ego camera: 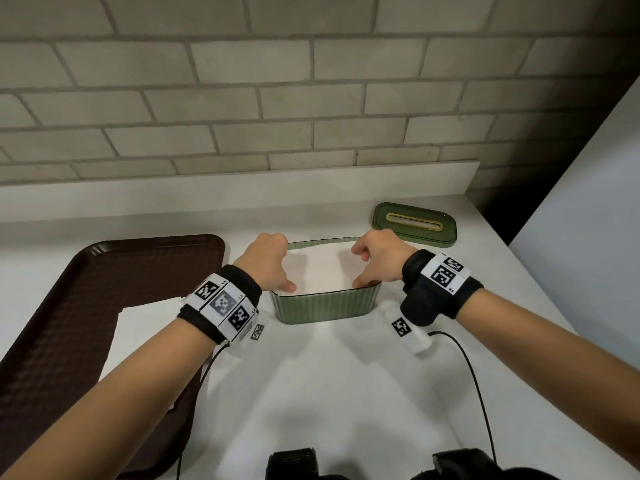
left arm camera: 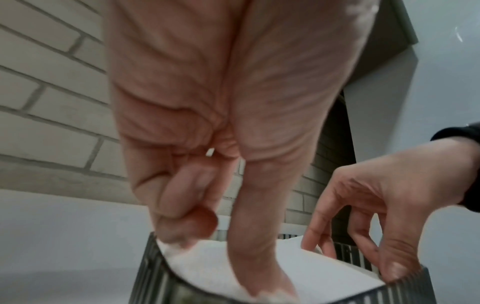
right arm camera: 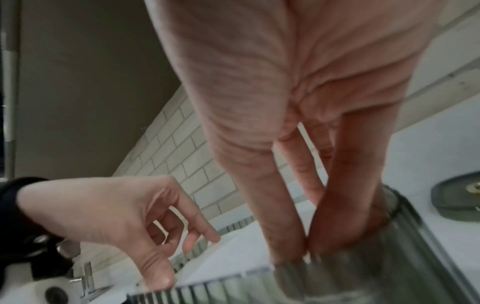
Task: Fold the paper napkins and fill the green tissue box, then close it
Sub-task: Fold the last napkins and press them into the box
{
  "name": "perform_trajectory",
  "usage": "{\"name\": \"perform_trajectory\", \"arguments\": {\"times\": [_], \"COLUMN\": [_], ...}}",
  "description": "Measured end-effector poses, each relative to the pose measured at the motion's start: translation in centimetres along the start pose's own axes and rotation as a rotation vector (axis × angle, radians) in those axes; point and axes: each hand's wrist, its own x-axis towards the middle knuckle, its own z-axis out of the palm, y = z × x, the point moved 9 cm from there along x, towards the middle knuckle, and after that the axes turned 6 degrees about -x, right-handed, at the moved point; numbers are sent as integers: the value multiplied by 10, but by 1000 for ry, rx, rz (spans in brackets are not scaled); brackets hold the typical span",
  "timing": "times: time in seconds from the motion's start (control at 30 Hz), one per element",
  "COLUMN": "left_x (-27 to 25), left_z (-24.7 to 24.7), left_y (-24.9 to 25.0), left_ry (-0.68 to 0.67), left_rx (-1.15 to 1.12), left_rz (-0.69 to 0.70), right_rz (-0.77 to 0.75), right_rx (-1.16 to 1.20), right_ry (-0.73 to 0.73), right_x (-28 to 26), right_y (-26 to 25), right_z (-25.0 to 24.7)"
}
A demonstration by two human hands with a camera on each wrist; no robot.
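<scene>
The green ribbed tissue box (ego camera: 323, 304) stands open on the white counter, filled with a stack of white napkins (ego camera: 322, 268). My left hand (ego camera: 278, 263) is at the box's left end, its thumb (left arm camera: 257, 257) pressing down on the top napkin (left arm camera: 311, 267) and its bent fingers at the far left corner. My right hand (ego camera: 367, 265) is at the right end, its thumb and fingers (right arm camera: 298, 205) reaching down between the napkin (right arm camera: 246, 251) and the box wall (right arm camera: 350, 283). The green lid (ego camera: 414, 223) with its gold-rimmed slot lies behind the box to the right.
A dark brown tray (ego camera: 86, 289) sits at the left with flat white napkins (ego camera: 145, 337) lying partly on it. A brick wall with a low ledge runs behind the counter. The counter edge and a grey panel are at the right. Cables trail from both wristbands.
</scene>
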Motion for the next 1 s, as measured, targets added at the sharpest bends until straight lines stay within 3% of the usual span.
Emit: {"name": "perform_trajectory", "arguments": {"times": [0.17, 0.27, 0.37, 0.47, 0.53, 0.73, 1.0], "left_x": [-18, -50, -83, -114, -133, -167, -174], "left_z": [-28, -48, -44, -19, 0, 21, 19], "left_y": [-18, -55, -112, -166, -191, -199, -190], "left_ry": [158, 247, 208, 72, 13, 117, 228], "left_rx": [-144, -227, -228, -108, -102, -140, -122], "left_rz": [42, -32, -214, -400, -453, -379, -315], "right_rz": [21, -78, -266, -469, -570, -681, -674], "right_rx": [69, -12, 57, 99, 103, 82, 75], "right_ry": [-35, 95, 209, 142, 46, -159, -155], "right_x": [-3, -3, -14, -26, -32, -33, -20], "right_y": [5, -12, -61, -119, -154, -228, -257], "right_z": [5, -8, -16, 9, 38, 121, 156]}}
